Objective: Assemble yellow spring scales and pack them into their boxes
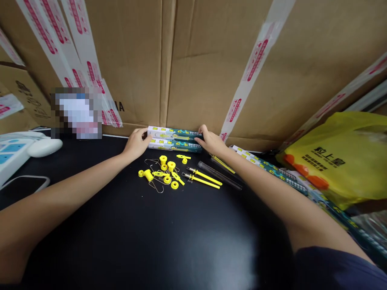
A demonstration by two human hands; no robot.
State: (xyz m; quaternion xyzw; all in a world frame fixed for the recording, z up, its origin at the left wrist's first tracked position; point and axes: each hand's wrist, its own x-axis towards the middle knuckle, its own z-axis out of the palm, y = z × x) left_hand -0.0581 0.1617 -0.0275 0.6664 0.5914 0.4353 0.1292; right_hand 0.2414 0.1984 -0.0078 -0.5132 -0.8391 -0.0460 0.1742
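Two long, narrow printed boxes lie one against the other at the back of the black table: the rear box [173, 133] and the front box [173, 145]. My left hand [136, 141] grips their white left ends, thumb at the front. My right hand [212, 141] is closed round their dark green right ends, some fingers hidden. Just in front lie loose yellow plastic caps and rings [171, 166], bent wire hooks [156, 186] and flat yellow pieces [177, 178]. Two yellow rods with small springs [205, 181] lie to the right, beside clear tubes [220, 175].
A large taped cardboard carton [196, 72] stands behind the table [169, 237]. More printed boxes [272, 173] lie to the right, near a yellow plastic bag [335, 157]. At left are a white device [15, 153], a phone [24, 189] and a blurred-out object [77, 114].
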